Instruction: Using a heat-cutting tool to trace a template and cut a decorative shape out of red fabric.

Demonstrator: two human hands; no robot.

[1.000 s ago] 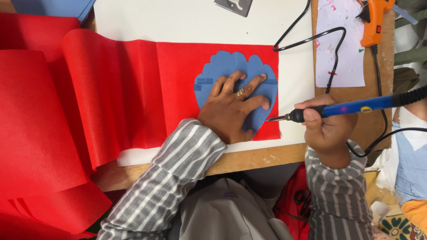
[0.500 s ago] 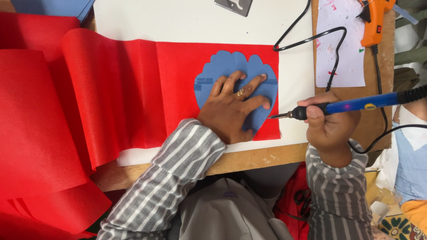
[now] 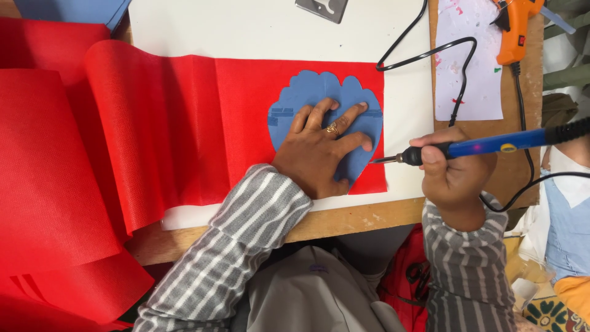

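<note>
- Nearest the camera, two grey-striped sleeves reach up over the wooden edge of the work board [image 3: 369, 218].
- The right hand [image 3: 458, 175] is wrapped tight around a blue-handled soldering-iron-style hot tool [image 3: 485, 146]. The tool's long axis runs almost level, tip pointing left, cord end to the right.
- The metal tip sits just beside the right edge of the blue scalloped template [image 3: 326, 114], level with its lower half; whether it touches the fabric cannot be told.
- The left hand [image 3: 319, 150] lies flat on the template, fingers spread, pressing it down; a ring shows on one finger. This hand is on the template, while the right hand stands off to the template's right.
- Under the template lies red fabric [image 3: 196, 123], which runs left from the template and buckles into loose folds hanging off the board.
- Beyond and around the template, a white sheet [image 3: 246, 27] covers the board.
- Right of the template, a black cord [image 3: 430, 55] loops across; farther right lie a paint-flecked paper [image 3: 467, 74] and an orange glue gun [image 3: 513, 31].
- At the far left corner, blue sheet material [image 3: 74, 9] shows.
</note>
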